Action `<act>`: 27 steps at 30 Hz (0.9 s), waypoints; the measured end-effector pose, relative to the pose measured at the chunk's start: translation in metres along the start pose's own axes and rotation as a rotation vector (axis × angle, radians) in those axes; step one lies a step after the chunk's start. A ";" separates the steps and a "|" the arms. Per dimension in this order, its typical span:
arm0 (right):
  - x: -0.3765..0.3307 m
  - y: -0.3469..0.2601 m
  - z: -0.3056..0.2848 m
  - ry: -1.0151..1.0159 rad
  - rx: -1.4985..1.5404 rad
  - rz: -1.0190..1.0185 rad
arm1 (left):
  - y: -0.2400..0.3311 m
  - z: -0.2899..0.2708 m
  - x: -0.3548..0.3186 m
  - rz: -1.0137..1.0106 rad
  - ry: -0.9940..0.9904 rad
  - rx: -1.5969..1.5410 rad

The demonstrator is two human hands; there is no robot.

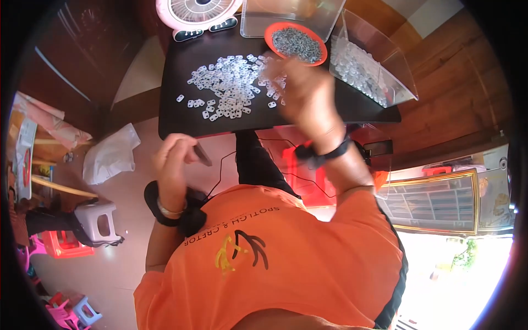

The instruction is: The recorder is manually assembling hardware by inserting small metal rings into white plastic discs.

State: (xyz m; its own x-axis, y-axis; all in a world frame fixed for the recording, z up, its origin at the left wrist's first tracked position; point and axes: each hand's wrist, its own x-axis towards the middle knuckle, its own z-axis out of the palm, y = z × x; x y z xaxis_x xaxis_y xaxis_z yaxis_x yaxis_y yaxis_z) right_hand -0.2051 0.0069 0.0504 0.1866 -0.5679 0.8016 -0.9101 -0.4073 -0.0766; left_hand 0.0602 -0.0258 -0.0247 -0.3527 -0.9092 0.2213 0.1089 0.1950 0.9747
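My left hand (171, 160) is just off the near left edge of the dark table, its fingers closed on a small flat dark piece (203, 154). What kind of piece it is, I cannot make out. Over the table's right half, my right hand (305, 91) is blurred by motion, and its fingers are too smeared to read. It covers the right side of a spread pile of small white plates with holes (228, 82). Just beyond it sits a red plate (269, 39) heaped with small grey metal parts (297, 45).
A clear bin of transparent pieces (357, 69) stands at the table's right side. Behind the red plate is another clear box (258, 16). A pink fan (199, 11) occupies the far left corner. Below the table are a red stool (308, 179) and black cables.
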 end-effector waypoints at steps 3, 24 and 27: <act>0.033 0.090 -0.057 0.291 -0.423 0.139 | -0.009 -0.039 -0.004 0.001 0.109 -0.015; -0.056 -0.043 0.053 -0.376 0.136 0.064 | -0.142 -0.311 -0.041 -0.421 0.890 0.099; -0.051 -0.057 0.071 -0.470 0.248 -0.057 | -0.200 -0.355 -0.036 -0.543 0.929 0.065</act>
State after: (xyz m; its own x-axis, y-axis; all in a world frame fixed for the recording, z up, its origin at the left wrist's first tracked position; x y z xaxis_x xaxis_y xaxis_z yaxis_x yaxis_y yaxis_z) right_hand -0.1366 0.0080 -0.0285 0.4306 -0.7762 0.4607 -0.7896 -0.5712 -0.2244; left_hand 0.3814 -0.1627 -0.2388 0.5073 -0.7985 -0.3240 0.0909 -0.3243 0.9416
